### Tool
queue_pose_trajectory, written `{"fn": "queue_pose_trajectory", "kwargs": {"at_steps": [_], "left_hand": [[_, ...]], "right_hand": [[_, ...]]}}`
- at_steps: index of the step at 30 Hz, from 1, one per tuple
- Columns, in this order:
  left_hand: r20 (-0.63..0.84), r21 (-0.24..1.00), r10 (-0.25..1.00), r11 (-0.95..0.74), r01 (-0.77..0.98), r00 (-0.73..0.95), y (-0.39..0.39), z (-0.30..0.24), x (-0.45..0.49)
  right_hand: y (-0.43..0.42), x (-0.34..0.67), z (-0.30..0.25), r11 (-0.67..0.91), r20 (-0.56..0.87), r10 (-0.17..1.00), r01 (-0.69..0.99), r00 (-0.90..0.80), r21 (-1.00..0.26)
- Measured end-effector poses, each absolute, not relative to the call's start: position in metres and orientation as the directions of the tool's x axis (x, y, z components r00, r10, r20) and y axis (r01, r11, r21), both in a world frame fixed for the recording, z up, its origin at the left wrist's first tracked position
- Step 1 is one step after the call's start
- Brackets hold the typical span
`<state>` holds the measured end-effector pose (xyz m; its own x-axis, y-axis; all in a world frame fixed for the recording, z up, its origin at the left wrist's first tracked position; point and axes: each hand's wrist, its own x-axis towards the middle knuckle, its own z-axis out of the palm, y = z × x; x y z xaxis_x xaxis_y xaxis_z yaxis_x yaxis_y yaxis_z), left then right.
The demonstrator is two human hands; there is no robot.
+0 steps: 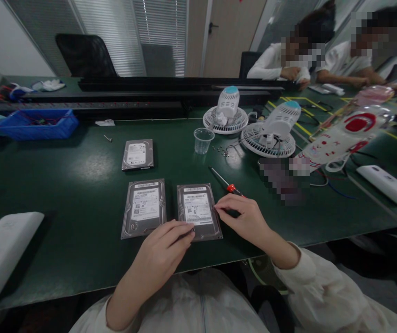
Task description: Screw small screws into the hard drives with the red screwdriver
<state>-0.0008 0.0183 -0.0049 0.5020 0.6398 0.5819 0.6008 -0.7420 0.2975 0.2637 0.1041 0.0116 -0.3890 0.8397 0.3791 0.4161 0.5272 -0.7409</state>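
A hard drive with a white label lies flat in front of me. Over its lower left corner, my left hand has thumb and fingers pinched together, with a tiny dark thing at the tips that I cannot make out. My right hand pinches at the drive's right edge; whatever is between those fingertips is too small to tell. Just beyond the right hand lies a screwdriver with a red and black handle, partly hidden by it. A second hard drive sits to the left, and a third hard drive farther back.
A clear plastic cup stands beside several small screws. Two white fan heads lie behind it. A bottle and a white power bank are right; a blue bin and another white block left. Two people sit across.
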Motion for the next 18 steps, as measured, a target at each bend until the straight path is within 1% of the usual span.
{"fn": "queue_pose_trajectory", "kwargs": {"at_steps": [5, 10, 13, 18], "left_hand": [[0.586, 0.306, 0.642, -0.741, 0.598, 0.495, 0.0187, -0.004, -0.001], [0.599, 0.303, 0.635, -0.744, 0.596, 0.488, 0.0189, -0.0027, -0.0003], [0.591, 0.305, 0.638, -0.743, 0.596, 0.493, 0.0187, -0.0027, -0.0001], [0.586, 0.304, 0.64, -0.743, 0.597, 0.498, 0.019, -0.0026, -0.0007]], "right_hand": [[0.1017, 0.2639, 0.0119, 0.631, 0.436, 0.769, 0.443, -0.467, -0.637], [0.1014, 0.264, 0.0087, 0.681, 0.462, 0.726, 0.441, -0.509, -0.584], [0.1016, 0.2644, 0.0081, 0.689, 0.47, 0.72, 0.449, -0.51, -0.569], [0.1028, 0.2665, 0.0068, 0.664, 0.461, 0.746, 0.481, -0.481, -0.572]]}}
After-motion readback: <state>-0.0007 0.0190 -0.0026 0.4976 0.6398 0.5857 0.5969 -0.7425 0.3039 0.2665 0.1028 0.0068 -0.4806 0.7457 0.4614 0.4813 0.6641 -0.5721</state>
